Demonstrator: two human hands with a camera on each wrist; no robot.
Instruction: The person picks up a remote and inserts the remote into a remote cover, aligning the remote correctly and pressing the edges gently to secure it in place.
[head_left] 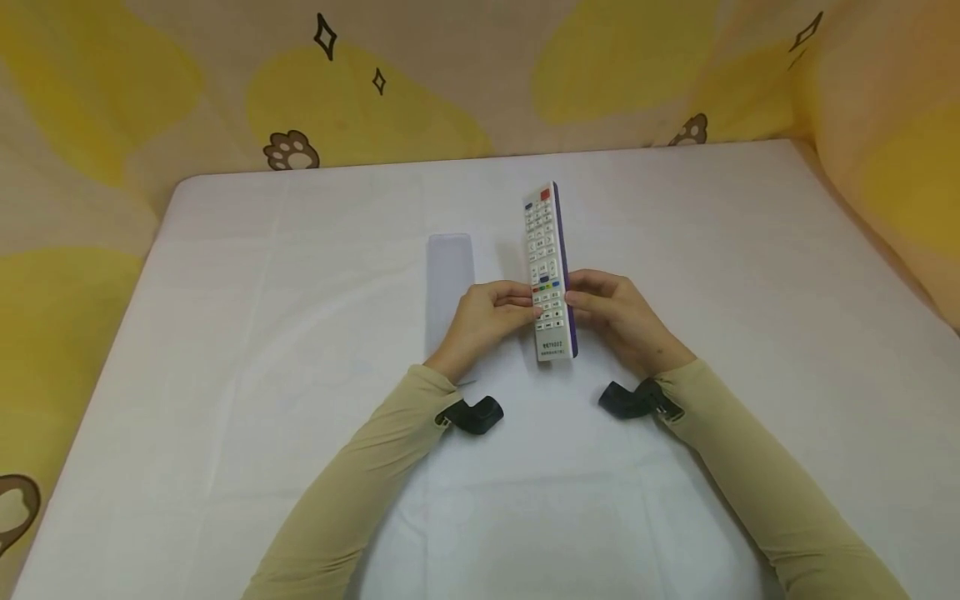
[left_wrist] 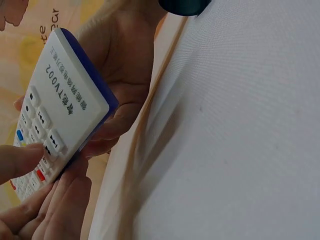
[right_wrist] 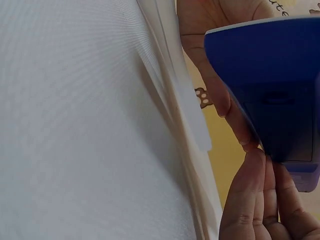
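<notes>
Head cam: L hand (head_left: 482, 323) & R hand (head_left: 624, 321) both pinch the remote (head_left: 547, 279) by its long edges, approx. upright above the white bench (head_left: 300, 375), btns facing the wearer. Clear plastic cover (head_left: 450, 279) lies flat nearby, L side, partly hidden.

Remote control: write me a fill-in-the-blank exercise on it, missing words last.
Of the left hand and right hand, the number holding the remote control is ____.
In the head view, its topmost button is ____ in colour.
In the left wrist view, its lettering includes TV____.
In the head view, a pale flat strip lies to its ____.

Missing words: two; red; 002; left.
</notes>
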